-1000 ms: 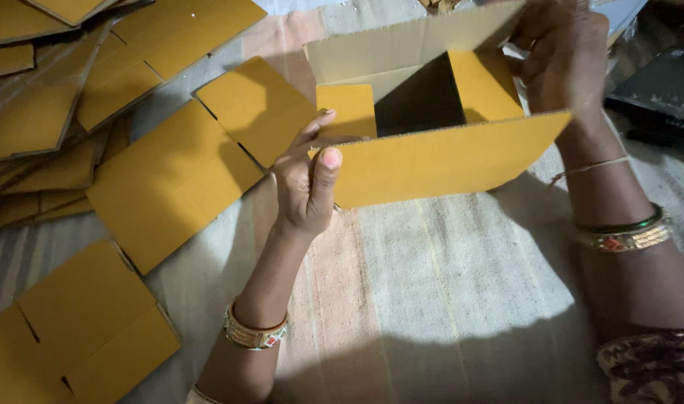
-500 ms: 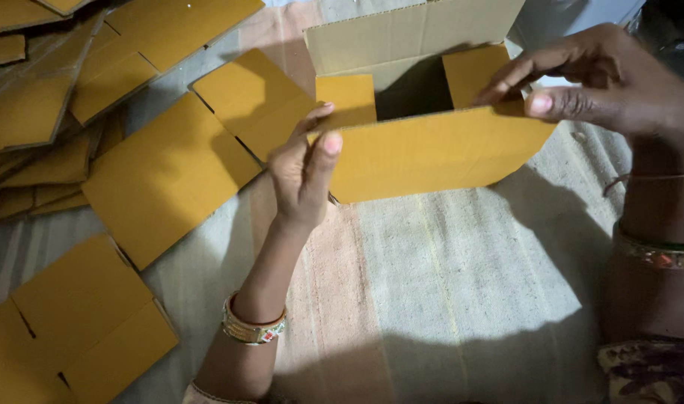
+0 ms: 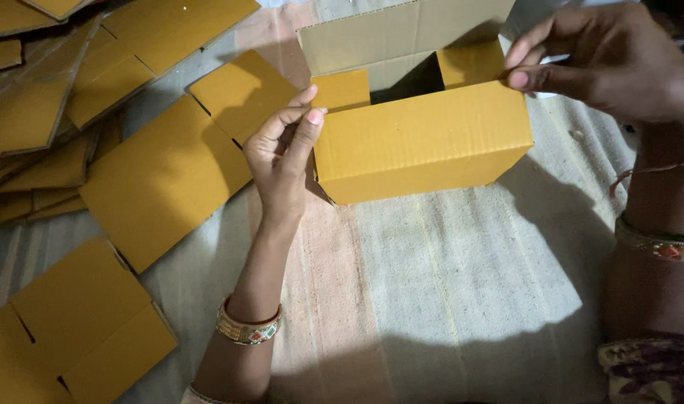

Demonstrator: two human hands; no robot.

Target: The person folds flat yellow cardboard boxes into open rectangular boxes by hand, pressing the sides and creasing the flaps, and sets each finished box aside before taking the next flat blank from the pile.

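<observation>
At twelve o'clock over the striped cloth (image 3: 461, 299), the left hand (image 3: 282, 161) pinches the yellow corrugated cardboard box (image 3: 424, 142) at its nine-o'clock corner while the right hand (image 3: 603, 63) grips the three-o'clock flap, steadying it open, flat yellow cardboard blanks (image 3: 162, 179) lying at nine o'clock

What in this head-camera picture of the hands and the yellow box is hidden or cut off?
- Inside of the cardboard box: dark behind its folded flaps, contents unreadable.
- Box's far flap: cut off by the top edge.
- Left hand: fingertips behind the box's corner.
- Right hand: forearm runs off the right edge.
- Flat cardboard blanks: the pile runs past the left edge, so no count.
- Striped cloth: lower part in shadow.
</observation>
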